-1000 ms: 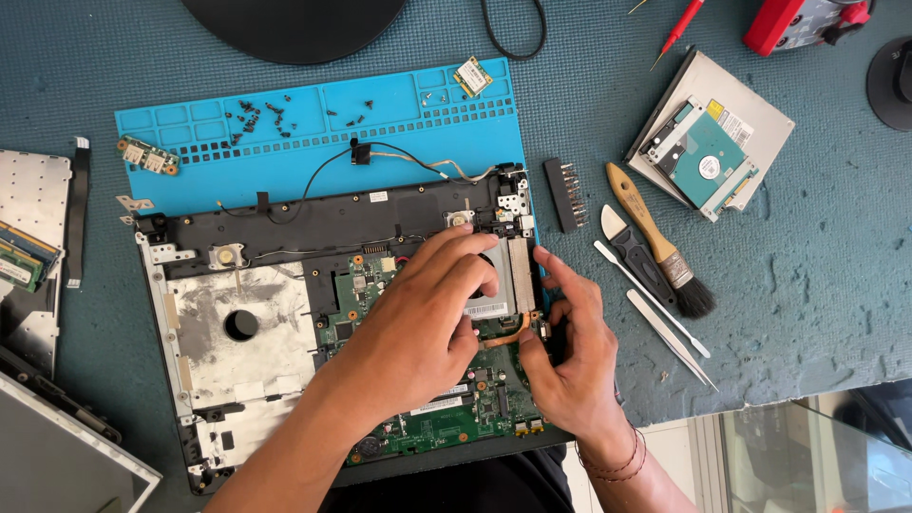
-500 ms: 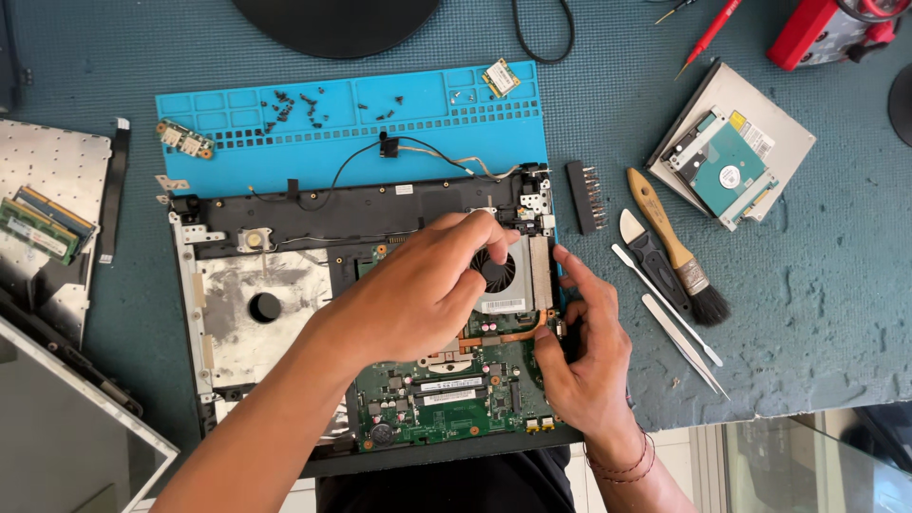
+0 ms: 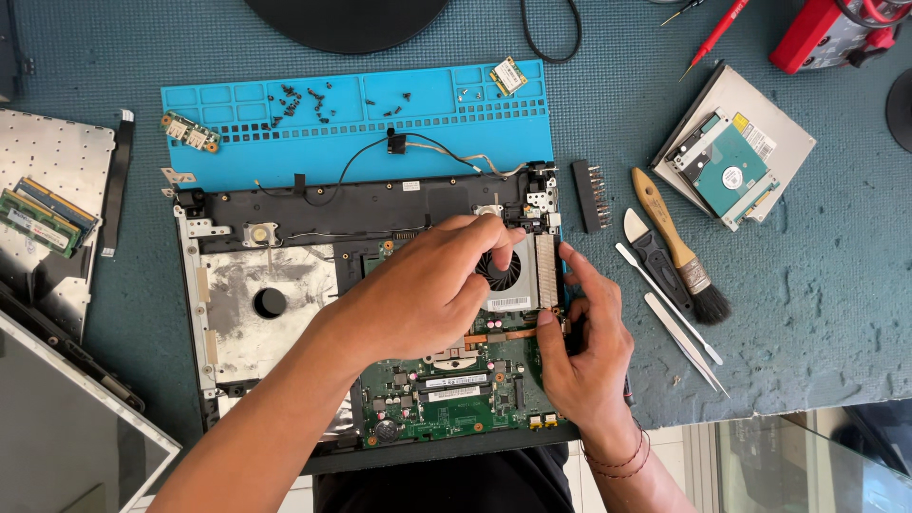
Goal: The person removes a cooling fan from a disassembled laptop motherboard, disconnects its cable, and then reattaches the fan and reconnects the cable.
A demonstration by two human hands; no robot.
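Blue mat (image 3: 237, 152) with screws (image 3: 304, 103), brush (image 3: 676, 249), hard drive (image 3: 727, 171), memory sticks (image 3: 40, 218).

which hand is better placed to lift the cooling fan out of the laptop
Probably the left hand: its fingertips rest on the cooling fan from above. The right hand sits at the fan's right edge, fingers touching only the side.

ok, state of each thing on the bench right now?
laptop base: opened, board exposed
cooling fan: seated in the base, both hands on it
left hand: fingertips on the fan's top edge
right hand: fingers at the fan's right edge
hard drive: out, lying on optical drive
screws: loose on blue mat
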